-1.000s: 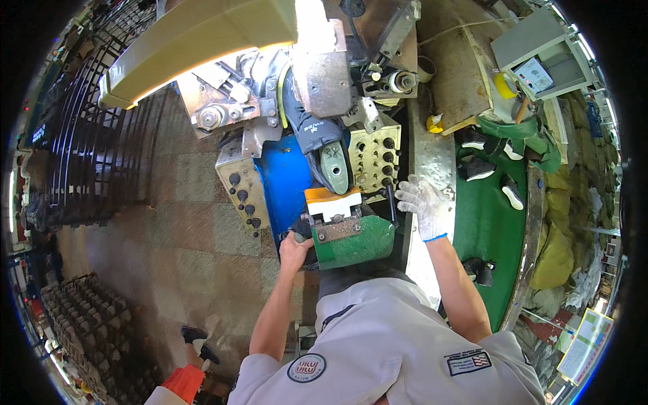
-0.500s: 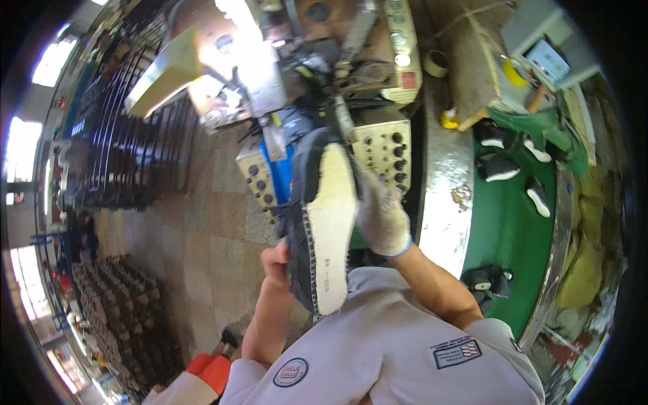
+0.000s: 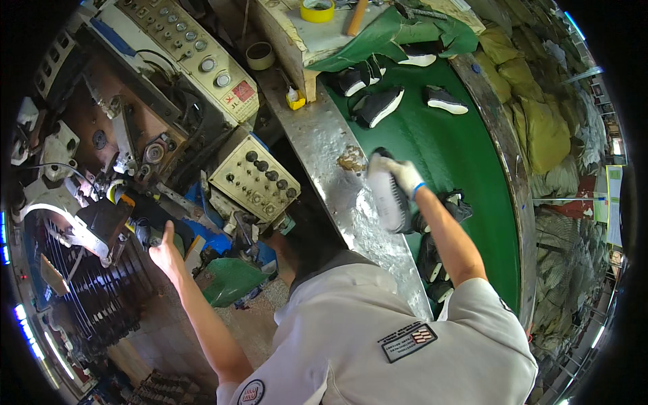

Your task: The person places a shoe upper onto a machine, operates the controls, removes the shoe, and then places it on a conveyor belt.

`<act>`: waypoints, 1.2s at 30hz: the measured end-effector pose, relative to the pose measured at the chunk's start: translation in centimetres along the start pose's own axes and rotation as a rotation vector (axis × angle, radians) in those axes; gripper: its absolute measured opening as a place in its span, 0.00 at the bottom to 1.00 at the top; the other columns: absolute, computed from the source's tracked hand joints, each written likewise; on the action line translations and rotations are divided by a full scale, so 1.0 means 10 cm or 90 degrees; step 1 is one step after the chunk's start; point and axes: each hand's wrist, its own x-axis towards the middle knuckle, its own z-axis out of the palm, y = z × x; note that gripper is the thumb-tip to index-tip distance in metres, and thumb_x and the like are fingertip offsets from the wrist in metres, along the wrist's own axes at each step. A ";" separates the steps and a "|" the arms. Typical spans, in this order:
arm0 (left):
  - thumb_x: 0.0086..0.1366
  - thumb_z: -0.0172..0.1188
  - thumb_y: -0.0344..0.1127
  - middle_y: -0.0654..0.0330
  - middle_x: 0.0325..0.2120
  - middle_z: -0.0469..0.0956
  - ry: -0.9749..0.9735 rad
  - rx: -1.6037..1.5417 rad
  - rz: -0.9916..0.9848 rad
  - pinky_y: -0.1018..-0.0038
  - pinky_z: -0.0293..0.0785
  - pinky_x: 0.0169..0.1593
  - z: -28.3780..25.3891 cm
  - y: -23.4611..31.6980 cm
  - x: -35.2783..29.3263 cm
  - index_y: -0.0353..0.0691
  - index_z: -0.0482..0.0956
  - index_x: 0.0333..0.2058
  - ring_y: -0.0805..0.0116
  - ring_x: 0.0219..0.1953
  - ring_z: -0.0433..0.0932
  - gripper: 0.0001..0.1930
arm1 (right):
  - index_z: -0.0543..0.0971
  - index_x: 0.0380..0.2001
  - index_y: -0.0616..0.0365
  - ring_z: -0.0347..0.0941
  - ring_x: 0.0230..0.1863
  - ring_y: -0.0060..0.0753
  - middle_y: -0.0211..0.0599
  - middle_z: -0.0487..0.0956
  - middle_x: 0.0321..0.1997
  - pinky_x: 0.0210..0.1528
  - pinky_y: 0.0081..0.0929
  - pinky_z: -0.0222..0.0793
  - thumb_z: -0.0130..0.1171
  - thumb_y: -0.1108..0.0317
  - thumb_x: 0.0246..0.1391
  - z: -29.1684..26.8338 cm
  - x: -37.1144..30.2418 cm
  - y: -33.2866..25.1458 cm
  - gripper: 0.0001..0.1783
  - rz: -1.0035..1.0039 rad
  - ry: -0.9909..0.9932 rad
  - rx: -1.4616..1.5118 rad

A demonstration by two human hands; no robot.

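Note:
My gloved right hand grips a dark shoe by its toe end, over the green conveyor belt at its metal edge. The shoe's pale stitched bottom faces up. On the left, my bare left hand is closed round a black shoe upper at the machine's front, thumb stretched along it. The far end of that upper meets the machine's clamping parts and is partly hidden. Several black shoes with white soles lie farther along the green belt; more dark shoes lie beside my right forearm.
A control box with black knobs stands between my arms. Behind it is a long gauge panel. A wooden bench carries yellow tape and overhangs the belt. Olive sacks line the far right.
The view has swung right. The shoe held before my chest between both hands is now in my right hand over the belt; my left hand has gone to the machine.

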 end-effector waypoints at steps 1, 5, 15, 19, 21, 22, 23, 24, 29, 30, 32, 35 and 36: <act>0.55 0.75 0.37 0.61 0.26 0.81 0.011 -0.043 0.023 0.74 0.72 0.34 0.00 -0.14 0.03 0.28 0.84 0.30 0.71 0.23 0.73 0.15 | 0.83 0.44 0.71 0.80 0.36 0.34 0.46 0.84 0.37 0.42 0.32 0.75 0.61 0.34 0.53 -0.19 -0.11 -0.19 0.42 0.085 0.031 -0.117; 0.53 0.75 0.33 0.60 0.31 0.83 0.019 -0.107 0.031 0.69 0.73 0.40 0.02 0.00 0.05 0.29 0.85 0.36 0.69 0.30 0.76 0.15 | 0.77 0.55 0.69 0.78 0.56 0.55 0.61 0.80 0.53 0.57 0.43 0.71 0.58 0.31 0.53 -0.80 0.08 0.20 0.47 0.130 0.105 -0.633; 0.59 0.65 0.34 0.44 0.50 0.79 -0.263 -0.697 -0.196 0.55 0.77 0.55 -0.28 -0.19 -0.42 0.27 0.70 0.57 0.50 0.48 0.81 0.29 | 0.70 0.63 0.68 0.77 0.57 0.40 0.50 0.79 0.58 0.59 0.33 0.72 0.58 0.52 0.64 1.76 -0.46 -0.40 0.34 -0.228 -0.221 0.183; 0.57 0.63 0.57 0.34 0.60 0.68 -0.606 -0.877 -0.161 0.48 0.71 0.61 -0.16 -0.20 -1.20 0.28 0.58 0.66 0.36 0.58 0.73 0.48 | 0.59 0.69 0.67 0.69 0.66 0.49 0.55 0.68 0.68 0.69 0.46 0.60 0.44 0.27 0.61 2.72 -1.10 -1.02 0.54 -0.176 -0.675 0.607; 0.58 0.59 0.64 0.29 0.64 0.59 -0.774 -1.024 -0.236 0.45 0.69 0.62 -0.06 -0.34 -1.50 0.34 0.56 0.70 0.31 0.59 0.69 0.50 | 0.62 0.68 0.63 0.71 0.63 0.45 0.48 0.71 0.66 0.67 0.44 0.63 0.43 0.23 0.57 2.99 -1.47 -1.39 0.55 -0.071 -0.634 0.736; 0.60 0.57 0.68 0.32 0.64 0.63 -0.792 -1.108 -0.308 0.45 0.70 0.61 0.01 -0.51 -1.62 0.37 0.56 0.70 0.32 0.60 0.69 0.50 | 0.66 0.67 0.58 0.75 0.59 0.43 0.44 0.76 0.63 0.64 0.42 0.69 0.44 0.23 0.57 3.07 -1.66 -1.58 0.52 -0.027 -0.618 0.808; 0.60 0.58 0.68 0.35 0.62 0.67 -0.747 -1.077 -0.361 0.47 0.71 0.60 0.06 -0.71 -1.61 0.38 0.59 0.69 0.35 0.59 0.71 0.49 | 0.69 0.66 0.57 0.77 0.56 0.43 0.43 0.78 0.60 0.61 0.42 0.72 0.46 0.27 0.59 3.04 -1.69 -1.59 0.48 -0.011 -0.658 0.851; 0.61 0.59 0.68 0.38 0.60 0.70 -0.705 -1.038 -0.411 0.49 0.72 0.59 0.08 -0.77 -1.57 0.38 0.62 0.67 0.39 0.58 0.73 0.47 | 0.71 0.64 0.56 0.79 0.53 0.43 0.43 0.80 0.57 0.58 0.41 0.75 0.48 0.30 0.61 2.99 -1.68 -1.55 0.44 0.003 -0.698 0.897; 0.73 0.55 0.50 0.56 0.33 0.85 -0.474 -0.290 -0.064 0.73 0.79 0.39 -0.10 -0.49 -1.33 0.28 0.82 0.40 0.69 0.32 0.83 0.24 | 0.72 0.61 0.62 0.81 0.50 0.44 0.49 0.81 0.54 0.56 0.40 0.78 0.55 0.51 0.63 2.55 -1.56 -1.16 0.31 -0.076 -0.560 0.885; 0.73 0.55 0.48 0.55 0.35 0.85 -0.434 -0.311 0.021 0.73 0.79 0.41 -0.08 -0.44 -1.24 0.27 0.82 0.43 0.68 0.35 0.84 0.23 | 0.72 0.61 0.63 0.81 0.50 0.44 0.49 0.81 0.54 0.55 0.40 0.78 0.55 0.52 0.63 2.51 -1.59 -1.13 0.31 -0.092 -0.545 0.869; 0.73 0.54 0.48 0.53 0.39 0.85 -0.427 -0.360 0.103 0.72 0.79 0.45 0.01 -0.11 -1.18 0.26 0.80 0.48 0.66 0.38 0.84 0.24 | 0.72 0.61 0.64 0.81 0.50 0.44 0.49 0.81 0.54 0.55 0.39 0.78 0.56 0.53 0.62 2.44 -1.66 -1.07 0.30 -0.122 -0.511 0.840; 0.74 0.53 0.48 0.50 0.44 0.84 -0.531 -0.475 0.061 0.71 0.78 0.51 0.23 0.28 -1.03 0.28 0.76 0.56 0.64 0.43 0.84 0.26 | 0.73 0.59 0.67 0.81 0.49 0.42 0.48 0.81 0.52 0.55 0.38 0.78 0.57 0.56 0.62 2.39 -1.59 -0.91 0.29 -0.173 -0.480 0.772; 0.75 0.49 0.53 0.51 0.45 0.83 -0.573 -0.458 0.038 0.67 0.76 0.55 0.31 0.39 -0.98 0.29 0.77 0.55 0.62 0.46 0.83 0.29 | 0.73 0.58 0.67 0.81 0.50 0.42 0.48 0.81 0.52 0.55 0.38 0.78 0.57 0.56 0.61 2.38 -1.59 -0.88 0.29 -0.190 -0.486 0.740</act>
